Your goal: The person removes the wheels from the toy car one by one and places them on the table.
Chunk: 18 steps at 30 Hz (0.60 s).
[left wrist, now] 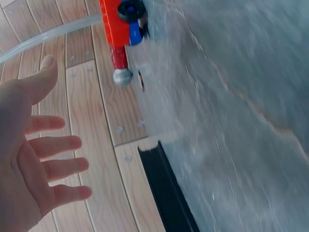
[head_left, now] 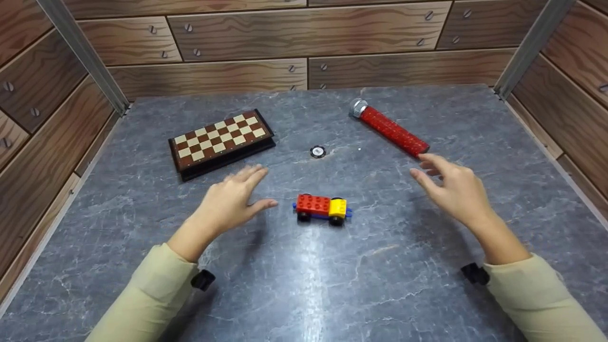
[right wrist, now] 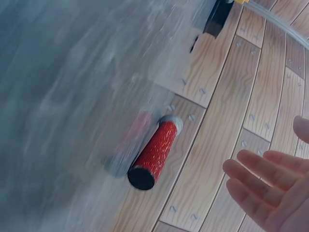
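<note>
My left hand (head_left: 227,202) hovers over the table with its fingers extended, holding nothing. It is between the folded chessboard (head_left: 221,142) and a small toy car (head_left: 320,208) of red, yellow and blue building bricks. In the left wrist view the fingers are spread, and the car (left wrist: 116,24) shows at the top. My right hand (head_left: 453,190) is also in the air and holds nothing, its fingers loosely bent. Nearest to it lies a glittery red microphone (head_left: 392,130) with a silver head. The right wrist view shows the dark end of this microphone (right wrist: 153,154).
A black-and-white poker chip (head_left: 318,151) lies near the middle of the grey marbled table (head_left: 327,275). Wood-patterned walls (head_left: 304,33) enclose the back and both sides, with metal posts (head_left: 85,54) at the corners.
</note>
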Motion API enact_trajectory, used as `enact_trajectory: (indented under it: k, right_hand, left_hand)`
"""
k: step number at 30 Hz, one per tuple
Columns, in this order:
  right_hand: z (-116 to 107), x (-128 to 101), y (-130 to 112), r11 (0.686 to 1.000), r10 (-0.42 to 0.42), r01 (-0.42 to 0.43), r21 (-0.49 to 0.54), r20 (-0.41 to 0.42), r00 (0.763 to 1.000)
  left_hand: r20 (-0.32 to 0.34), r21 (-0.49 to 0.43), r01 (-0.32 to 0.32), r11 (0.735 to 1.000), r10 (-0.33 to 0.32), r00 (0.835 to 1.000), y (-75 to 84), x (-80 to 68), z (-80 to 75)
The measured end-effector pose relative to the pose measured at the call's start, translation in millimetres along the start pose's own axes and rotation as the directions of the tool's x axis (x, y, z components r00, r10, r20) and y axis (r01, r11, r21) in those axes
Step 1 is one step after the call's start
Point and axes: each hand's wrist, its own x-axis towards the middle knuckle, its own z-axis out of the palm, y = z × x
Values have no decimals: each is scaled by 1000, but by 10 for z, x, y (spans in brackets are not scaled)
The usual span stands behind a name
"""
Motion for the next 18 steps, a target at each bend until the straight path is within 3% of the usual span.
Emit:
enact_trajectory:
  k: [3,8,18]
  right_hand:
    - [33,32,-59,999,25,-25,42,7,1000]
    - [108,72,-158,989,39,-44,143,40,998]
    - [287,38,-301,959,65,-110,260,178,982]
  left_hand:
    - [-3,-85,-7,996,6,1000,71,72,57]
    - [47,-200,-4,980,14,999,188,235,130]
    - [241,-246,-2,969,63,969,342,509,229]
